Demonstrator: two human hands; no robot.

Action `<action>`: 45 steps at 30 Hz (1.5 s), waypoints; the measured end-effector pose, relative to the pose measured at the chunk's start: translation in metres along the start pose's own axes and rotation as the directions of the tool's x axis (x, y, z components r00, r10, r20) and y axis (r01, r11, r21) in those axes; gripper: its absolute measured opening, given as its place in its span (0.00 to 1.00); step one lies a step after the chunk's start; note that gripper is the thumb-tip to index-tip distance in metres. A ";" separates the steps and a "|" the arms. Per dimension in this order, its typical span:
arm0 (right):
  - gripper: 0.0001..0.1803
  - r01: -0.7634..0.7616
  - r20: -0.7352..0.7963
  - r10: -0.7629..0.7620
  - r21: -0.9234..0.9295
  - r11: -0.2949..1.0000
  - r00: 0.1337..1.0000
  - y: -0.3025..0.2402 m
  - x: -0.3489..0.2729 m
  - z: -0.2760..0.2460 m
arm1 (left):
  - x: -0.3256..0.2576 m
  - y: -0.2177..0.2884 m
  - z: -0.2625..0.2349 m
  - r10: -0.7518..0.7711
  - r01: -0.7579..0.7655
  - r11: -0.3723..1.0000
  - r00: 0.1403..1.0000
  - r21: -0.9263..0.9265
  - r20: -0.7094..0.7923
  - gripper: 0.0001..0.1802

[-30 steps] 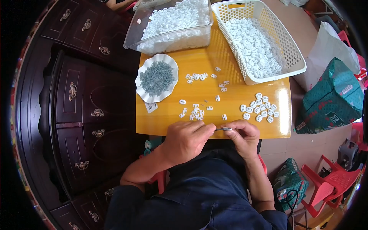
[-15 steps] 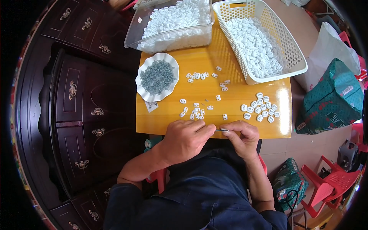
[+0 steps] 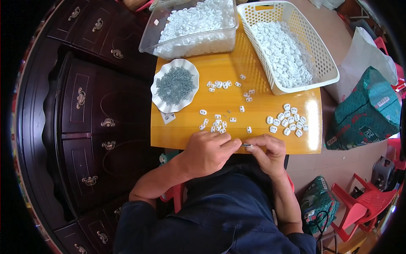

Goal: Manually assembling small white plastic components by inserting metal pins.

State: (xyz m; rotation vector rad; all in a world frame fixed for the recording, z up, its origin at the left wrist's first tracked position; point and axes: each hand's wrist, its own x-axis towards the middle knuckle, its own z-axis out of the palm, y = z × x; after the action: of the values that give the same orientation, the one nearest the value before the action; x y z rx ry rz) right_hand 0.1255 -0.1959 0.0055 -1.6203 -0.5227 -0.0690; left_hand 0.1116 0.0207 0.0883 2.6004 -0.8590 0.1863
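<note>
"What surfaces reach your end?"

"I get a glossy, wood-grained table (image 3: 177,133) throwing back light. Left of it I see a dark, polished-looking wooden cabinet (image 3: 116,89) with metal drawer pulls (image 3: 108,122)."

"And on the table?"

"I read the small white plates (image 3: 270,120) as smooth plastic, the perforated basket (image 3: 315,44) as plastic too, the bin (image 3: 150,38) as clear, shiny plastic. The scalloped dish (image 3: 179,107) looks smooth and glossy."

"Right of it?"

"A red plastic chair (image 3: 376,199)."

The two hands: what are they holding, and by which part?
The left hand grips a thin dark tool by its left end. The right hand pinches a small white piece; which part is unclear.
</note>
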 end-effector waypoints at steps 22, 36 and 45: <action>0.06 -0.280 -0.016 0.314 0.411 0.868 0.949 0.002 -0.010 0.004 | 0.001 -0.006 0.010 -0.232 0.178 0.853 0.972 -0.490 -0.050 0.05; 0.07 -0.302 0.020 0.327 0.443 0.844 0.945 0.003 -0.009 0.006 | 0.005 -0.004 -0.001 -0.157 0.130 0.942 0.986 -0.311 -0.062 0.05; 0.07 -0.304 0.030 0.318 0.396 0.866 0.947 0.005 -0.009 0.007 | 0.007 -0.005 -0.005 -0.124 0.110 0.963 0.991 -0.245 -0.045 0.06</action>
State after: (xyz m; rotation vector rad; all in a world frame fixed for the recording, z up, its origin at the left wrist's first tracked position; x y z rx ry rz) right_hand 0.1174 -0.1923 -0.0029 -1.2805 -0.2195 0.2375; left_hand 0.1203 0.0227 0.0927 2.3952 -0.6595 0.1172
